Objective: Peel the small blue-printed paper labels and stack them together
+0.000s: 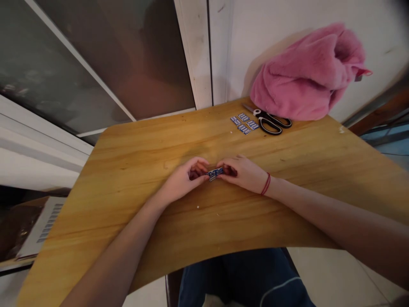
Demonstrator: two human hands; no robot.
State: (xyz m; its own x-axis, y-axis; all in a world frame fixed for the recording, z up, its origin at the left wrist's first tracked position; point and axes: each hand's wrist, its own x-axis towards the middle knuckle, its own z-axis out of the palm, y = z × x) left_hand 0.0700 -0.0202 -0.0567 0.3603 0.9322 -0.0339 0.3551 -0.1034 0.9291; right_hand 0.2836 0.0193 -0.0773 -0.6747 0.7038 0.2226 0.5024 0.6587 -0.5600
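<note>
Between my two hands, over the middle of the wooden table [134, 170], is a small blue-and-white printed piece [216, 172]. My left hand [191, 175] pinches its left end between thumb and fingers. At the other end, the fingertips of my right hand [239, 172] close on it too; a red cord circles that wrist. What is printed on the piece is too small to read. Several similar blue-and-white pieces [244, 122] lie in a group farther back on the table, beside scissors [270, 122] with black and white handles.
A pink plush bundle [306, 76] rests at the back right against the wall, just behind the scissors. Tiny white bits [198, 207] are scattered on the tabletop. A glass-panelled door [105, 55] stands behind the table, and an open box [38, 226] is at the left.
</note>
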